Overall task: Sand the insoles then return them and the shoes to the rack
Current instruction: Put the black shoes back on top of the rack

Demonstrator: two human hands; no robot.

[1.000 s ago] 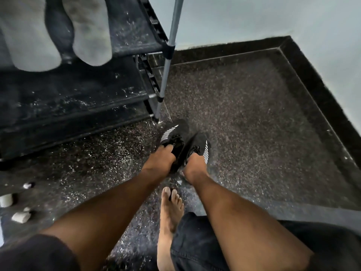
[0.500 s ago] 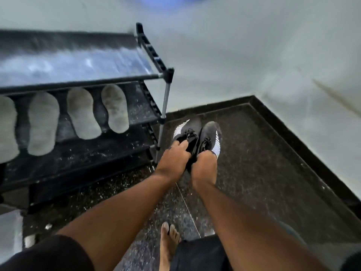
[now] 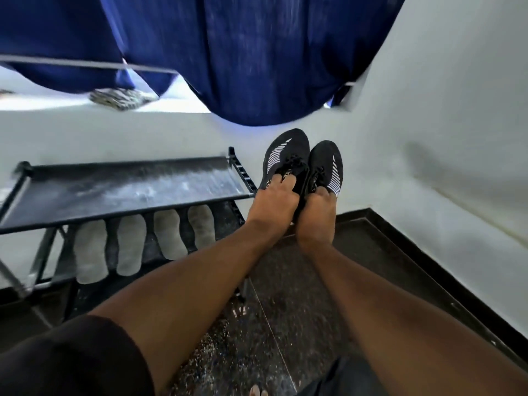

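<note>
Four insoles (image 3: 143,244) already lie on the rack (image 3: 128,187), second shelf. I grip one black shoe in my left hand (image 3: 274,207), its mate in my right hand (image 3: 315,218), just beside the rack's top shelf; shelving them remains.
</note>
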